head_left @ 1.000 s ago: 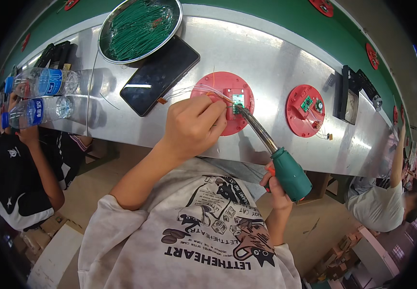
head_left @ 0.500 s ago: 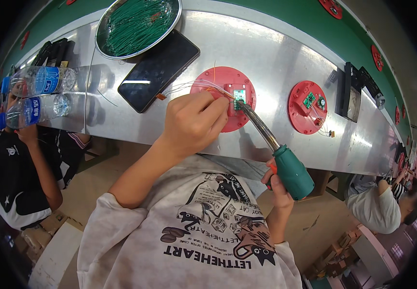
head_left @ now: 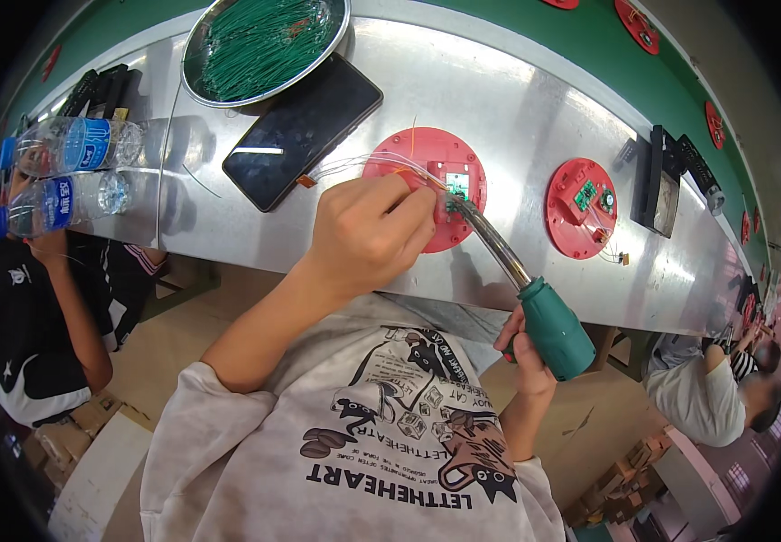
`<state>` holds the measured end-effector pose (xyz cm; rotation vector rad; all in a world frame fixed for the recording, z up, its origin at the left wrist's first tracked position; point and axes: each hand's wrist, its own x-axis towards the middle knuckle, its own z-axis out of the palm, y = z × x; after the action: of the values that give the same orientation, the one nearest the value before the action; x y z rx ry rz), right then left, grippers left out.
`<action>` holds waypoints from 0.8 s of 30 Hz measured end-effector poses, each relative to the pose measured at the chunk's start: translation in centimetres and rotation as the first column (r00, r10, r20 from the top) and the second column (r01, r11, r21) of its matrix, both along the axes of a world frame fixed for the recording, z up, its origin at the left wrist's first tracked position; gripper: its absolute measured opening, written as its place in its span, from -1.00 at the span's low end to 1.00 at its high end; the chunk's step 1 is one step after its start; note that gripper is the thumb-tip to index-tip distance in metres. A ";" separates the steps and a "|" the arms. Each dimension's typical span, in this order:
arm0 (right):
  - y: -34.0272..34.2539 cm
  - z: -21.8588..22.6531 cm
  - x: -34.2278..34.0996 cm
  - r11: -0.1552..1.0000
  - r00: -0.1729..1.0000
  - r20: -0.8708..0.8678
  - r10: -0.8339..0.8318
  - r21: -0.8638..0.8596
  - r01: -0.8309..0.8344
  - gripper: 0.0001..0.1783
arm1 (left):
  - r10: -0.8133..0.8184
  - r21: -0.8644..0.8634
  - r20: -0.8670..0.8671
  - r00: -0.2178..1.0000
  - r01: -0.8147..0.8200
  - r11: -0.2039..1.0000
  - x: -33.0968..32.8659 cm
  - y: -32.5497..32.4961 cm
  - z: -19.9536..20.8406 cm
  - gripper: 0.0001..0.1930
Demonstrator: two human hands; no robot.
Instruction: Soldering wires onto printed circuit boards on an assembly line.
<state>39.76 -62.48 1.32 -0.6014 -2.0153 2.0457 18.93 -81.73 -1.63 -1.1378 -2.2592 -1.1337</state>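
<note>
My right hand (head_left: 530, 361) is closed around the green handle of a soldering iron (head_left: 557, 330). The iron's metal tip meets a small green circuit board (head_left: 456, 187) seated in a red round plastic housing (head_left: 413, 144). My left hand (head_left: 363, 230) pinches thin wires (head_left: 413, 169), white and orange, whose ends lie at the board beside the tip. The wires trail left to a small orange-brown connector (head_left: 306, 181) at the edge of a black phone (head_left: 302, 131). My fingertips and the iron tip partly cover the lower board.
A metal bowl (head_left: 194, 77) full of green wires stands behind the phone. Another red housing (head_left: 580, 239) with a board lies to the right, near black trays (head_left: 661, 194). Two plastic bottles (head_left: 74, 146) stand at left, by a person (head_left: 47, 307). More red housings ride a green belt (head_left: 517, 16).
The whole view has shifted slightly, moving the table's things a little right. Both hands keep their grips, and the iron tip stays at the board beside the wires.
</note>
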 end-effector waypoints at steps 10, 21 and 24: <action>0.8 -0.2 0.4 0.996 0.995 -0.097 0.022 0.090 -0.013 -0.52 | -0.012 0.006 -0.005 1.000 0.012 1.000 -0.1 0.0 0.2 -0.88; 0.0 -0.5 1.1 0.996 0.989 -0.140 -0.037 0.076 0.048 -0.49 | -0.002 -0.026 -0.067 0.998 0.000 1.000 0.3 0.5 0.7 -0.91; -0.2 -1.1 1.5 0.995 0.982 -0.168 -0.092 0.014 0.095 -0.50 | 0.005 -0.051 -0.037 0.999 -0.007 0.999 0.5 0.6 0.6 -0.92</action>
<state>41.29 -62.66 0.25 -0.4926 -1.8760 1.9478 19.42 -81.17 -1.05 -1.1617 -2.2735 -1.0496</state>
